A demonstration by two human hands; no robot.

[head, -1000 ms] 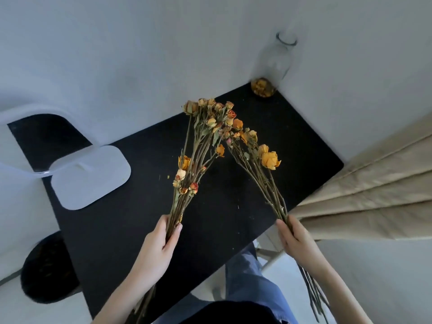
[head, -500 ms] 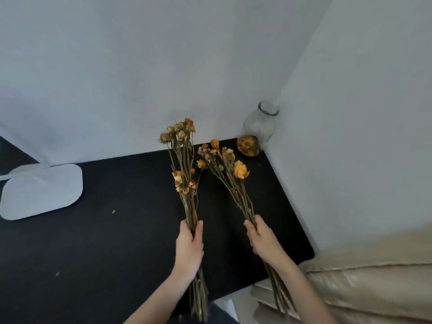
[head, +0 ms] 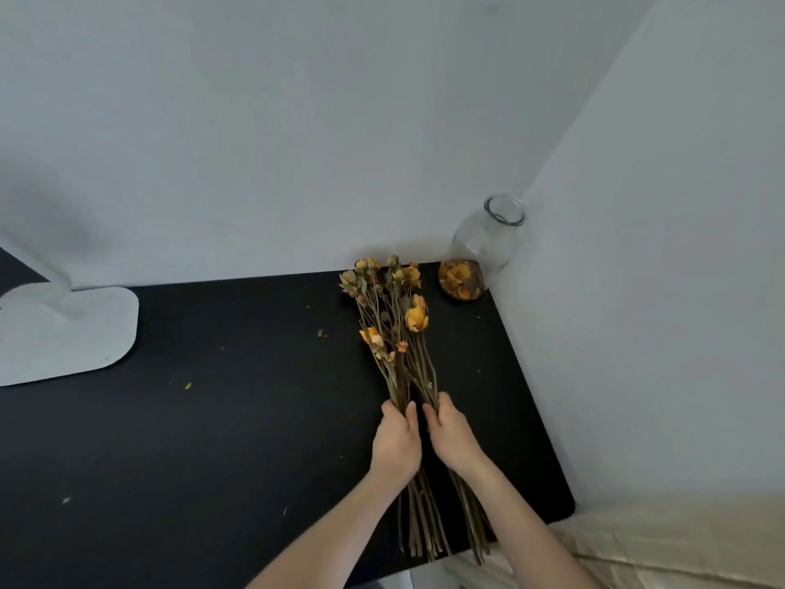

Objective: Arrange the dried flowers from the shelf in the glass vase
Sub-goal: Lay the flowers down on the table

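Head view: gripping dried flowers (head: 414,318) in two bunches, left hand (head: 397,440) curled round stems of one, right hand (head: 452,435) round the other, bunches side by side, heads mingling. Lying on or just over black table (head: 212,418), can't tell which. Heads twd glass vase (head: 488,244) in back-right corner, near but apart. White stand base (head: 63,333) far left

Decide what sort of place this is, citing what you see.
Probably a corner of a home room: a black desk against white walls, a white stand base on it, and beige fabric folds beside it.
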